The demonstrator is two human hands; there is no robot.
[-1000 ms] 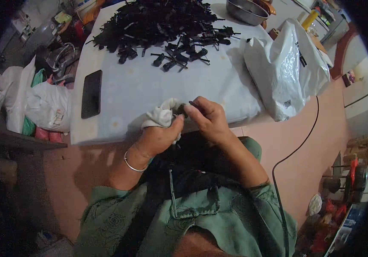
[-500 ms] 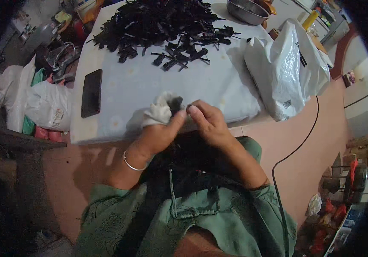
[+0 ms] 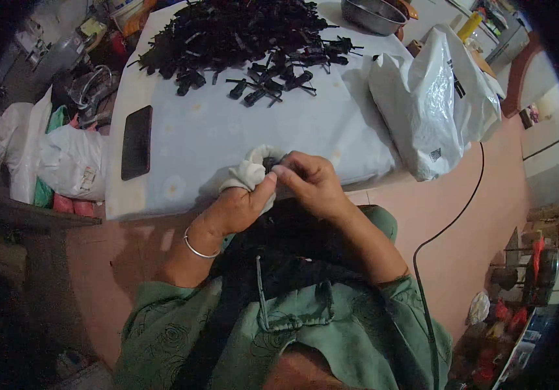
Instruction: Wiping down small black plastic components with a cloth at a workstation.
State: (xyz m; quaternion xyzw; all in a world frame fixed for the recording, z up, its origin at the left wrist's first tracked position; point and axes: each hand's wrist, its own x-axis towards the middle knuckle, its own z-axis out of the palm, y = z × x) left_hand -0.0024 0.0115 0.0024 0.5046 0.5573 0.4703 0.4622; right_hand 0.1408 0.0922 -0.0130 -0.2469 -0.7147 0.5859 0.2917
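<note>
At the near edge of the cloth-covered table (image 3: 208, 130), my left hand (image 3: 230, 213) is closed around a small black plastic part (image 3: 269, 164). A bunched white cloth (image 3: 248, 173) wraps over the fingers of that hand. My right hand (image 3: 318, 188) meets it from the right, thumb and fingers pinched at the same black part. Whatever lies between the right fingertips is mostly hidden. Farther back on the table is a large heap of similar black plastic parts (image 3: 227, 49) with thin stems, several lying loose at its near side.
A dark phone (image 3: 137, 143) lies at the table's left. On the right stands a white plastic bag (image 3: 435, 110), with a metal bowl (image 3: 375, 17) behind it. Stuffed white bags (image 3: 71, 159) sit left of the table. A black cable (image 3: 450, 224) runs down the right side.
My right hand has moved slightly left, its fingers now over the black part. The white cloth and my left hand have shifted a little, and less of the part shows.
</note>
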